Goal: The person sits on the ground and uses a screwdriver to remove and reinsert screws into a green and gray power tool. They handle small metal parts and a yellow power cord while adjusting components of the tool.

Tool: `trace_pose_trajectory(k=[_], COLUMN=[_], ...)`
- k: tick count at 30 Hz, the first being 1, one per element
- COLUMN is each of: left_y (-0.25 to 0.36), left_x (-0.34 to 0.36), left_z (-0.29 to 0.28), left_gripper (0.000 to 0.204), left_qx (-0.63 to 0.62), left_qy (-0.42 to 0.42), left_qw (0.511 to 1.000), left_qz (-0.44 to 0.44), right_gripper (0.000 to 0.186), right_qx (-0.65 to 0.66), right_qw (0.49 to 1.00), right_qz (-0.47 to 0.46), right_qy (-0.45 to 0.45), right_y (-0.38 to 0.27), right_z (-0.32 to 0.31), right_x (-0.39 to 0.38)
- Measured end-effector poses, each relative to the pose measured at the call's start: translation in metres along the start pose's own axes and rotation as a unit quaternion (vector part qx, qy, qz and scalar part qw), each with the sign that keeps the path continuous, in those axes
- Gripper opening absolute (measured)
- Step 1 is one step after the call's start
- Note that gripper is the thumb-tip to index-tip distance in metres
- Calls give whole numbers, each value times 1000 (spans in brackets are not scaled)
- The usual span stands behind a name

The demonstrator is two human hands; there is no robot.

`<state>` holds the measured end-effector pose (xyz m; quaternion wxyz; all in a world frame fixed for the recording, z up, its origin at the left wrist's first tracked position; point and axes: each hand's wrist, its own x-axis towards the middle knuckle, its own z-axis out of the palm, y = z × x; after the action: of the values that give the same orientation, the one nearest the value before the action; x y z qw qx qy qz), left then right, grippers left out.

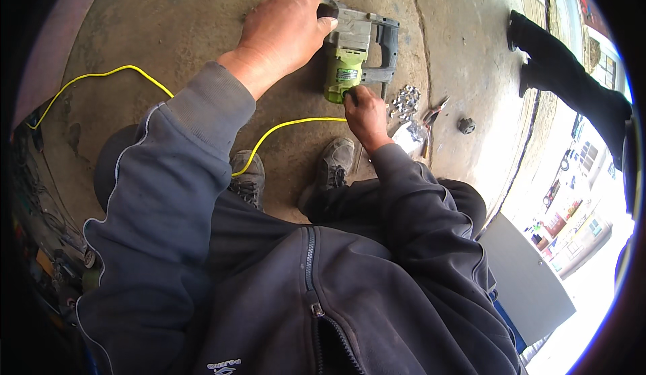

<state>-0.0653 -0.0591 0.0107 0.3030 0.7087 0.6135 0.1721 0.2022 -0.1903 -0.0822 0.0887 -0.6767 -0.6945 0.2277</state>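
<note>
A green and grey rotary hammer (353,33) lies on the concrete floor ahead of me, its dark D-shaped handle to the right. My left hand (282,26) curls over its dark front end, with the thumb against the grey housing. At the lower end of the green motor housing, my right hand (367,114) has its fingers bent and pressed to the casing; anything small under those fingertips is hidden. A yellow cord (289,125) comes out from beside my right hand and runs left, passing behind my left forearm.
Right of the tool lie a pile of small metal pieces (406,100), pliers (437,108), a clear plastic bag (409,136) and a dark round part (466,125). Another person's dark-clothed legs (565,65) are at the far right. Cluttered gear (50,254) lines the left edge.
</note>
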Motion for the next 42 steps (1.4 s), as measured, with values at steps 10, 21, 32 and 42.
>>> trace_pose_trajectory(k=[10, 21, 32, 42], left_y=[0, 1, 0, 1], left_x=[2, 2, 2, 2], left_z=[-1, -4, -2, -2], left_gripper=[55, 54, 55, 53], left_qx=[-10, -10, -3, -2], left_qy=[-12, -18, -9, -8], left_qw=[1000, 1000, 1000, 1000], left_qz=[-7, -2, -1, 1], right_gripper=[12, 12, 13, 13], right_qx=[-86, -65, -65, -85], right_qw=[992, 996, 996, 993], right_qz=[-81, -60, -66, -86], right_qy=[-43, -10, -19, 2], right_y=[1, 4, 3, 0], right_z=[1, 2, -1, 2], right_x=[4, -1, 1, -2])
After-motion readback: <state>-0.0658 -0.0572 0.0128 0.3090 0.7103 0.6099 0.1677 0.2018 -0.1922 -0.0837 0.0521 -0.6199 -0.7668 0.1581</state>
